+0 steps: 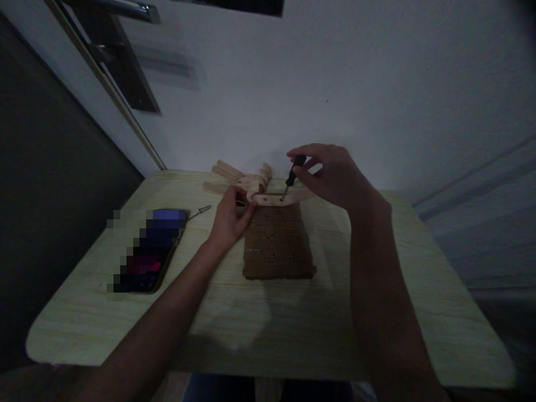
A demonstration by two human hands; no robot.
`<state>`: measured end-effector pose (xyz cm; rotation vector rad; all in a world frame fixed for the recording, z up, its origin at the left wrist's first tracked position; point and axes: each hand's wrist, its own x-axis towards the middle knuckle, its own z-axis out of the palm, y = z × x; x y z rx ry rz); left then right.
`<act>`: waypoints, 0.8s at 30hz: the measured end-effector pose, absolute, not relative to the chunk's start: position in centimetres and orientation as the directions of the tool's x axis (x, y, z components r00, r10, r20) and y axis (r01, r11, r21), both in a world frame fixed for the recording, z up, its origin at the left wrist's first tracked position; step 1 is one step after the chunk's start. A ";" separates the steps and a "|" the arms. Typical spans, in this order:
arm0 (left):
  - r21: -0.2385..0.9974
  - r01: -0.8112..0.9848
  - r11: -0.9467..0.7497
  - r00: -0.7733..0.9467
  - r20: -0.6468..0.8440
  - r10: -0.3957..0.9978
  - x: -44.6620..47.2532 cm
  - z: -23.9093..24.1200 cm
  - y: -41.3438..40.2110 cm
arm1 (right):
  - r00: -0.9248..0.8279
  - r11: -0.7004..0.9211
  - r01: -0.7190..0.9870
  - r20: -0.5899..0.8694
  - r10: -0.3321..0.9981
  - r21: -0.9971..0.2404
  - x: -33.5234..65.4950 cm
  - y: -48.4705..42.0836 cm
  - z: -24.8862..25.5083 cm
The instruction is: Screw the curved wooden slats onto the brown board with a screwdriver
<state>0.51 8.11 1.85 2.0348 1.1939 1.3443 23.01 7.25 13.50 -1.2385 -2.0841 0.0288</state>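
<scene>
My right hand (329, 170) grips the black handle of a screwdriver (292, 177), tilted with its tip at a hole in a pale curved wooden piece (273, 199). That piece has a few holes along it and lies at the back edge of a brown cardboard block (276, 240). Fingers of my left hand (230, 216) are closed on the left end of the wooden piece. More pale wooden parts (228, 172), some long and some curved, lie behind my left hand. Pock marks dot the cardboard's top.
A phone (153, 251) lies on the left of the light wooden table (322, 329). A thin metal tool (200, 212) rests between it and my left hand. Beyond the table's back edge stands a white door (335, 72) with a metal handle (125, 8).
</scene>
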 end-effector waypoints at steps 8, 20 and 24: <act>0.733 0.387 -0.560 0.157 0.546 0.823 0.6 1.5 8.3 | -0.297 0.543 0.751 0.542 0.786 -0.376 22.5 6.7 14.4; 0.736 0.377 -0.563 0.157 0.548 0.822 0.6 1.7 8.0 | -0.283 0.551 0.735 0.560 0.779 -0.395 22.7 6.7 13.8; 0.740 0.383 -0.553 0.157 0.538 0.828 0.7 1.7 8.0 | -0.296 0.549 0.738 0.542 0.786 -0.393 22.7 6.6 13.9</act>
